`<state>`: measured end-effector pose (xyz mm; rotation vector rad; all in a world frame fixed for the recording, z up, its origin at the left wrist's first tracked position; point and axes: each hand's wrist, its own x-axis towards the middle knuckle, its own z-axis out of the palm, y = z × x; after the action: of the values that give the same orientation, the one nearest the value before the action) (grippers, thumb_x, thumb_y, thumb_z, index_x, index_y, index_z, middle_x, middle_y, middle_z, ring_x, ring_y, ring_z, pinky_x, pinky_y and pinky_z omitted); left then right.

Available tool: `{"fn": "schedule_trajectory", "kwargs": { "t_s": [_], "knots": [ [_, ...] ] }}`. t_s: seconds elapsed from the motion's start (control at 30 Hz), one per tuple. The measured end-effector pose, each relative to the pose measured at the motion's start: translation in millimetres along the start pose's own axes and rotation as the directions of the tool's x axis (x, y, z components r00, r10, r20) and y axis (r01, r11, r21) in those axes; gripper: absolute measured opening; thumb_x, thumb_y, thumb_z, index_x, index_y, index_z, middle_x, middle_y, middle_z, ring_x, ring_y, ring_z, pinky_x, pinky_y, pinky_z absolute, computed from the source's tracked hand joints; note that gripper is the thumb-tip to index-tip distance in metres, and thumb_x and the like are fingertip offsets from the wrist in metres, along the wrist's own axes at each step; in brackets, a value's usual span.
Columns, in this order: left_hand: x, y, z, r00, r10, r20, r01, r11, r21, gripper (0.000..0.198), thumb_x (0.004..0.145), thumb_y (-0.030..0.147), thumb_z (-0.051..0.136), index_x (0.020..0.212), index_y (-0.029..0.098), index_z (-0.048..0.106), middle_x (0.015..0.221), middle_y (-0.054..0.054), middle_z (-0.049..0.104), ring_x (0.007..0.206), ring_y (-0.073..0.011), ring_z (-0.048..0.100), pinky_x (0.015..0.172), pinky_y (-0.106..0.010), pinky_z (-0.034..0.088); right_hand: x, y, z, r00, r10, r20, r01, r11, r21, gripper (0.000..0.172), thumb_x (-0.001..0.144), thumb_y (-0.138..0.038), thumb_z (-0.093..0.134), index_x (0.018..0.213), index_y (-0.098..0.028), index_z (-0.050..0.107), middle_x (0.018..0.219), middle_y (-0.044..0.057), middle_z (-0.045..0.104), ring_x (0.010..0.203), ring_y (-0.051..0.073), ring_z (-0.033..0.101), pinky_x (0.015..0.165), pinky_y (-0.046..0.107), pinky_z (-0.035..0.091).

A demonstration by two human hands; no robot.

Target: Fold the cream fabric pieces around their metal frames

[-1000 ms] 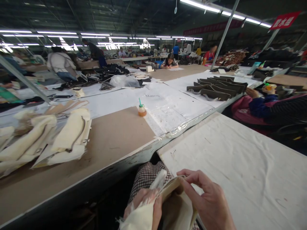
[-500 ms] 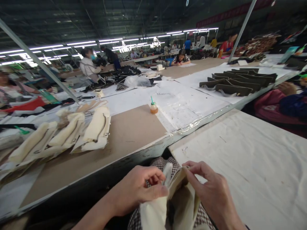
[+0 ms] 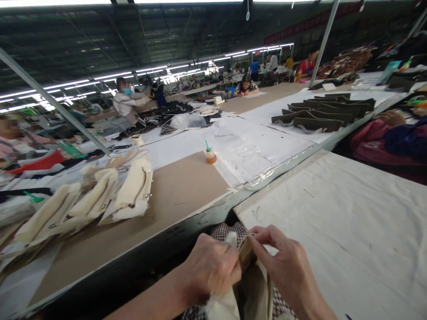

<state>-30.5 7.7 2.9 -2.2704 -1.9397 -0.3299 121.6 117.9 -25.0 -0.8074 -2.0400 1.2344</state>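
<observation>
A cream fabric piece [image 3: 255, 289] with a darker tan inside hangs open between my two hands, above a checked cloth [image 3: 222, 231] on my lap. My left hand [image 3: 213, 264] is closed on its left edge, the back of the hand turned up and slightly blurred; the fingertips are partly hidden. With thumb and forefinger, my right hand [image 3: 282, 253] pinches the upper rim of the piece. A pale strip [image 3: 231, 238] sticks up beside my left hand.
Cream pieces [image 3: 133, 186] lie on the table at left. A small bottle [image 3: 210, 155] with a green nozzle stands on brown board [image 3: 187, 178]. Dark pieces [image 3: 320, 113] are farther right. A white-covered surface [image 3: 336, 222] is at right; a person's pink sleeve [image 3: 367, 138] shows beyond.
My left hand has turned over and closed on the fabric, moving right toward my right hand. The opening looks narrower. The view has shifted slightly.
</observation>
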Motion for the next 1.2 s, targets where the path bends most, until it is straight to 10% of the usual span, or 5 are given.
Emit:
{"fn": "schedule_trajectory", "kwargs": {
  "t_s": [0.27, 0.5, 0.73, 0.93, 1.2],
  "knots": [
    [9, 6, 1.9, 0.993, -0.122, -0.001, 0.121, 0.991, 0.055, 0.021, 0.091, 0.023, 0.054, 0.072, 0.018, 0.06, 0.061, -0.001, 0.066, 0.048, -0.0198, 0.063, 0.04, -0.029, 0.023, 0, 0, 1, 1.0, -0.016, -0.002, 0.016, 1.0, -0.014, 0.019, 0.089, -0.032, 0.055, 0.071, -0.024, 0.055, 0.092, -0.004, 0.076, 0.081, 0.014, 0.073, 0.071, 0.02, 0.051],
    [7, 3, 13.9, 0.984, 0.037, -0.175, -0.026, 0.998, 0.065, 0.029, 0.094, 0.017, 0.046, 0.066, 0.019, 0.054, 0.056, 0.0, 0.057, 0.042, -0.0174, 0.054, 0.041, -0.032, 0.023, 1, -1, 4, 0.999, -0.037, 0.015, 0.036, 0.999, 0.015, 0.018, 0.088, -0.03, 0.055, 0.071, -0.024, 0.056, 0.093, -0.003, 0.075, 0.083, 0.014, 0.073, 0.073, 0.02, 0.051],
    [22, -1, 0.7, 0.967, -0.178, 0.183, 0.196, 0.977, -0.086, 0.019, 0.099, 0.023, 0.049, 0.086, 0.017, 0.062, 0.077, -0.002, 0.071, 0.064, -0.0213, 0.069, 0.05, -0.027, 0.036, 6, 8, -1, 0.99, -0.112, 0.085, 0.11, 0.993, 0.028, 0.013, 0.089, -0.024, 0.057, 0.076, -0.024, 0.056, 0.097, -0.002, 0.075, 0.087, 0.014, 0.072, 0.075, 0.019, 0.053],
    [15, 9, -25.2, 0.947, -0.237, 0.219, 0.285, 0.931, -0.227, 0.024, 0.096, 0.012, 0.047, 0.076, 0.015, 0.059, 0.068, -0.001, 0.067, 0.059, -0.0167, 0.064, 0.054, -0.026, 0.037, 18, -15, -12, 0.956, -0.17, 0.239, 0.122, 0.971, 0.205, 0.011, 0.088, -0.018, 0.062, 0.079, -0.022, 0.056, 0.093, -0.001, 0.074, 0.082, 0.013, 0.07, 0.077, 0.021, 0.053],
    [-4, 19, -29.4, 0.845, -0.421, 0.33, 0.426, 0.903, 0.061, 0.029, 0.095, 0.009, 0.037, 0.082, 0.016, 0.062, 0.071, -0.007, 0.071, 0.06, -0.0262, 0.068, 0.051, -0.031, 0.041, 48, -14, 10, 0.828, -0.218, 0.517, -0.034, 0.9, 0.435, 0.019, 0.086, -0.027, 0.069, 0.087, -0.021, 0.05, 0.092, 0.003, 0.075, 0.08, 0.017, 0.071, 0.073, 0.028, 0.058]
  ]
}}
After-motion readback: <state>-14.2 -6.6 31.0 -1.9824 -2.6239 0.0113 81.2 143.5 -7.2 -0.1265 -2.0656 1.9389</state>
